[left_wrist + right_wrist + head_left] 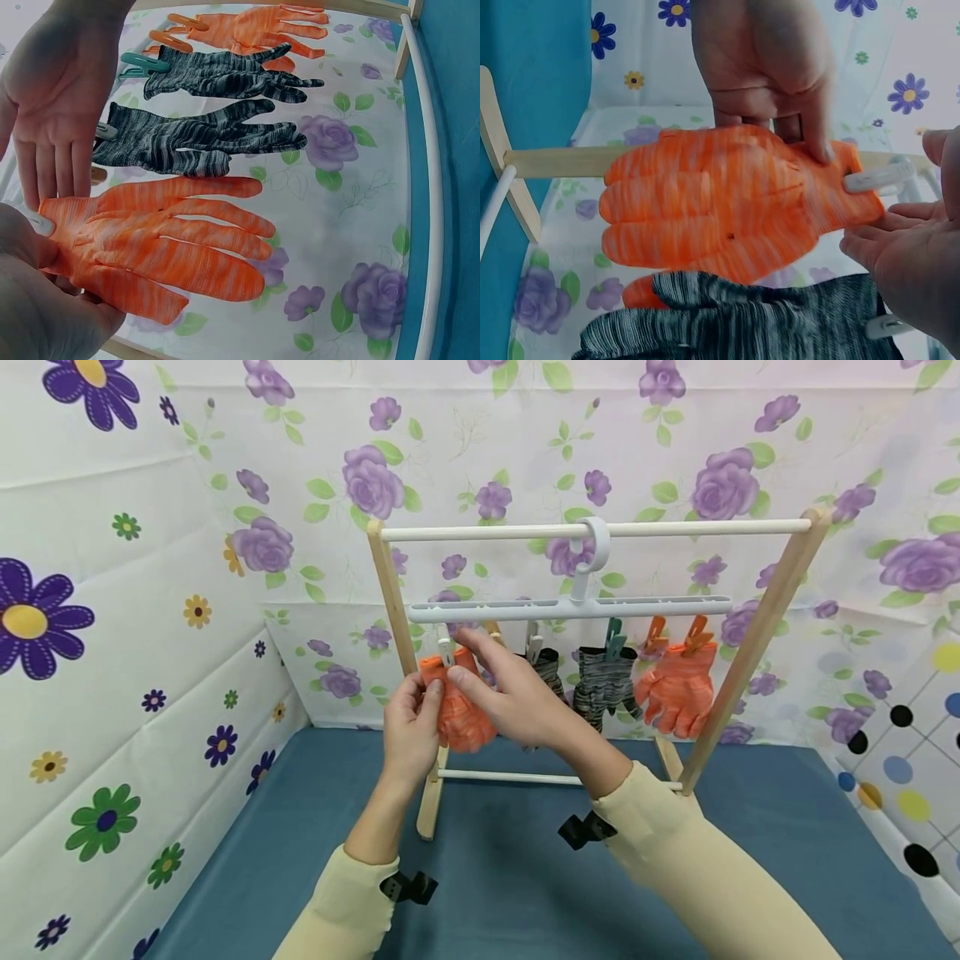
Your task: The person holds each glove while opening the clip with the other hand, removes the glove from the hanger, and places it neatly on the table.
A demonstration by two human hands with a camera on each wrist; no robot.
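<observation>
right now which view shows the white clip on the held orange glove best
The right wrist view: there the white clip appears large and mostly uncovered on the orange glove. The head view shows it small, above the left hand; the left wrist view shows only its end, beside that hand.

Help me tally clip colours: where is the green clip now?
In the head view, the green clip is right of the picture's middle, below the hanger, on the cuff of a black-and-grey glove, just left of two orange clips.
</observation>
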